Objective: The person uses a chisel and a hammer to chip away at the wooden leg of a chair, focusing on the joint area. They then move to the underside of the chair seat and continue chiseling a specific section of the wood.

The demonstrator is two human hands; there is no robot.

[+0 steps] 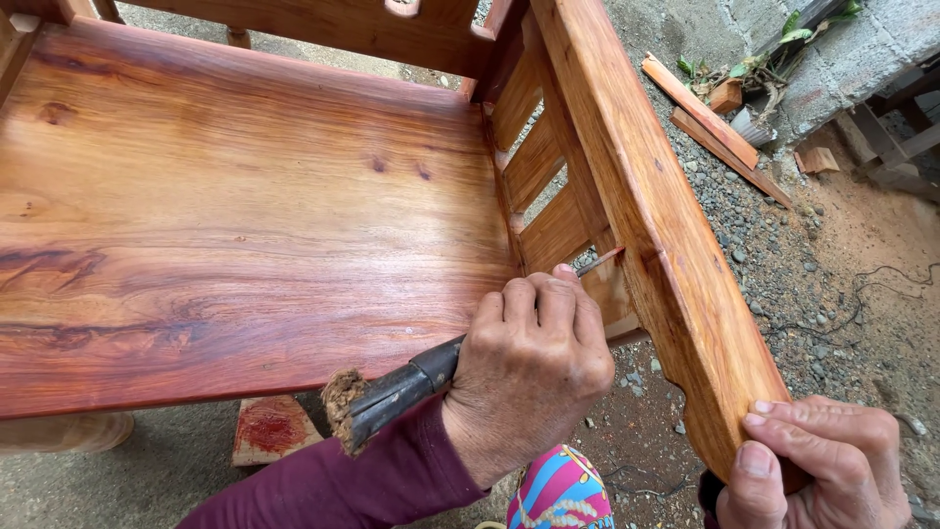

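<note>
left hand: your left hand [534, 367] is fisted tight round a tool handle [392, 395] at the front right corner of the chair seat, fingers curled shut on it, knuckles up.
tool: dark taped handle with a frayed, mushroomed butt end sticking out toward you; thin metal tip [600, 261] pokes past your fingers and meets the lowest side slat [599, 284] under the armrest. Chisel or brush, cannot tell.
right hand: your right hand [813, 465] is clamped on the front end of the armrest [651, 225], thumb and fingertips pressed on the wood.
sleeve: maroon sleeve [333, 485] on the left arm; bright patterned cloth [560, 490] just below the wrist.
chair seat: broad plank seat [235, 216], reddish-orange, glossy, strong dark grain streaks at its left edge, small knots near the back edge. It fills the left and centre of the view.
side frame: slanted slats [534, 162] between seat and armrest, same orange wood, gaps between them showing gravel.
block: small red-stained wood block [269, 431] under the seat's front edge, on the ground.
ground: outdoors, grey gravel and packed dirt [832, 294] right of the chair, concrete under it.
scrap: loose wood offcuts [705, 113] lying on the gravel beyond the armrest, by a rough grey block wall [852, 59] with a few green leaves [783, 39].
cord: thin dark wire [862, 289] trailing over the dirt, far right.
</note>
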